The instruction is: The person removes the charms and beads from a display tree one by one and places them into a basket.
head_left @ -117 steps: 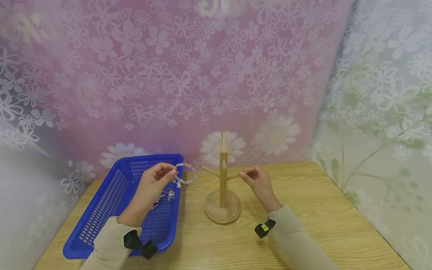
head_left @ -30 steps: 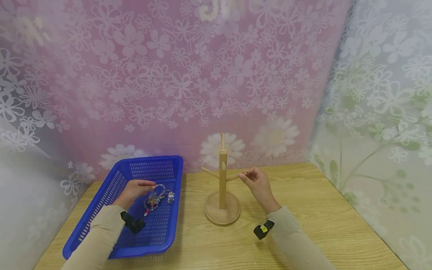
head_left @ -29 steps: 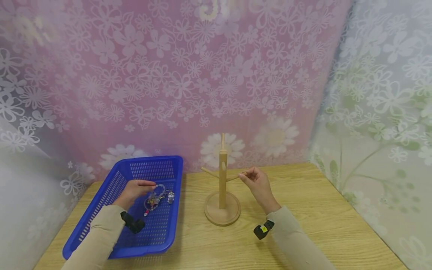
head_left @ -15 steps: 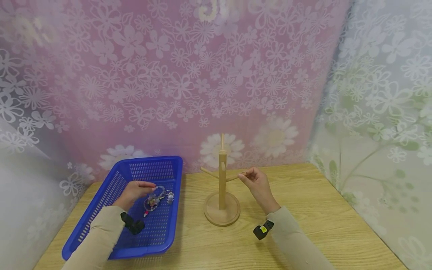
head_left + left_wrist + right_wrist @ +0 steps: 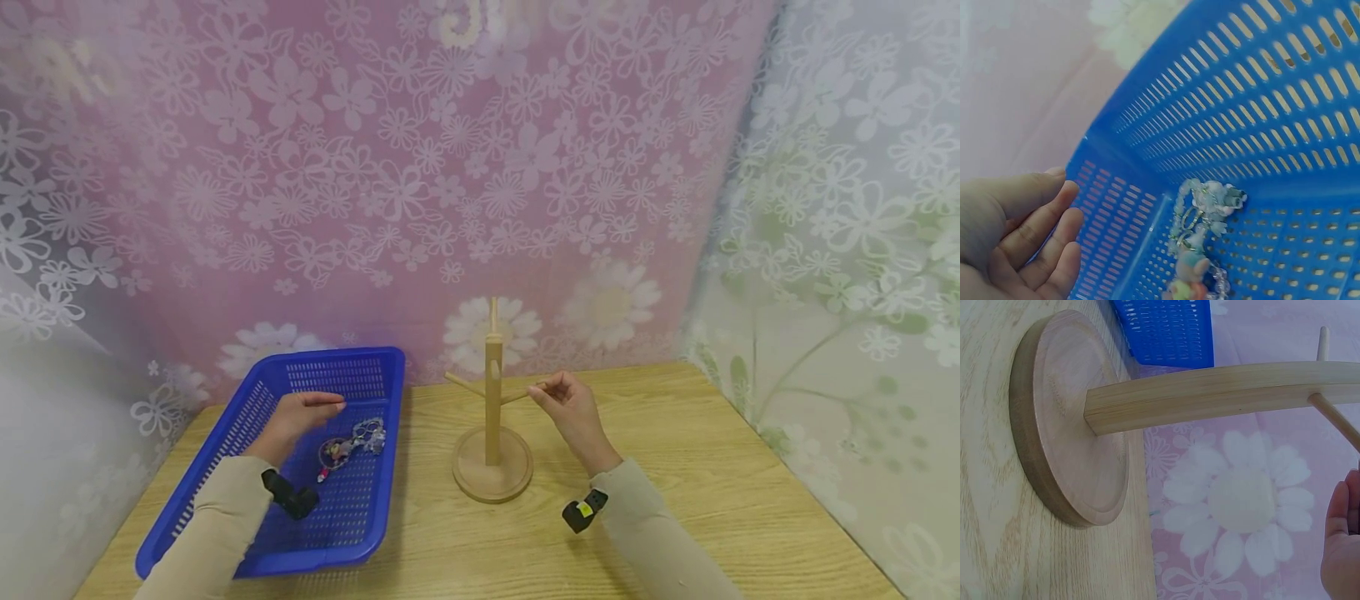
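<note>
My left hand point(image 5: 296, 423) hovers over the blue plastic basket point(image 5: 315, 565), thumb and fingertips close together with nothing between them. Below it on the basket floor, a pale beaded bracelet point(image 5: 1179, 212) lies against a keyring with a small figure charm point(image 5: 1232, 197). Beside these is a beaded bracelet with colourful charms point(image 5: 335, 452). To the right stands a wooden rack point(image 5: 492, 408) with a round base and slanting pegs. My right hand point(image 5: 573, 417) pinches the end of its right peg point(image 5: 1333, 417); in the right wrist view that contact is at the frame edge.
The wood-grain table point(image 5: 675, 467) runs up to a pink flowered backdrop point(image 5: 450, 208). A pale flowered panel point(image 5: 847, 292) borders the right side. The basket's raised walls surround the bracelets.
My left hand carried the pale bracelet from beside the rack back into the basket, let go of it, and rose slightly. My right hand stays on the peg.
</note>
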A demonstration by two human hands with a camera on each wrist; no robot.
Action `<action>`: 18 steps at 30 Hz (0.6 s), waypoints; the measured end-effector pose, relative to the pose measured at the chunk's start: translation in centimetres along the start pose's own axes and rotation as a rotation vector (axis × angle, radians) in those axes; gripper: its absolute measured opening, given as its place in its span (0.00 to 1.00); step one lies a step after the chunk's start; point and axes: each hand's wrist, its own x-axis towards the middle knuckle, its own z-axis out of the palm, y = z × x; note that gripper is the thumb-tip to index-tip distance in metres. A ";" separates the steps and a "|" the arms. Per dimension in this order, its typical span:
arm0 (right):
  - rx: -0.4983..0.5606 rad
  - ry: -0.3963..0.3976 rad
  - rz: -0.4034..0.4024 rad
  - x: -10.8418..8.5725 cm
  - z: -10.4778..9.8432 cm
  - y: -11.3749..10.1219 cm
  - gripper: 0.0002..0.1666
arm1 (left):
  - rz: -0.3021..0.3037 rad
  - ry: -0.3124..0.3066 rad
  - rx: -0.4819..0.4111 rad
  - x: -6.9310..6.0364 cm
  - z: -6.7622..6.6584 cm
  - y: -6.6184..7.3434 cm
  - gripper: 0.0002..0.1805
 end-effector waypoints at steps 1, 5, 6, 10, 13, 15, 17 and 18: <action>-0.002 0.001 0.002 0.0 0.0 0.0 0.15 | 0.004 0.001 -0.006 0.0 0.0 0.1 0.22; -0.004 0.000 0.006 -0.1 0.0 0.0 0.16 | 0.007 -0.001 -0.021 -0.1 -0.3 0.6 0.22; -0.002 -0.001 0.006 0.0 0.0 0.0 0.16 | 0.009 -0.008 -0.019 -0.2 -0.4 0.7 0.22; 0.008 -0.002 0.010 0.0 0.1 -0.1 0.15 | 0.001 -0.008 -0.024 -0.3 -0.6 1.2 0.22; 0.006 -0.006 0.008 0.1 0.1 -0.1 0.14 | 0.007 -0.007 -0.035 -0.4 -0.8 1.7 0.22; 0.000 -0.010 0.003 0.1 0.0 -0.2 0.14 | 0.021 -0.012 -0.037 -0.5 -0.9 2.0 0.23; -0.009 -0.016 -0.006 0.1 -0.1 -0.2 0.14 | 0.039 -0.019 -0.042 -0.6 -1.1 2.5 0.24; -0.014 -0.019 -0.010 0.1 -0.1 -0.2 0.14 | 0.048 -0.021 -0.040 -0.7 -1.2 2.7 0.25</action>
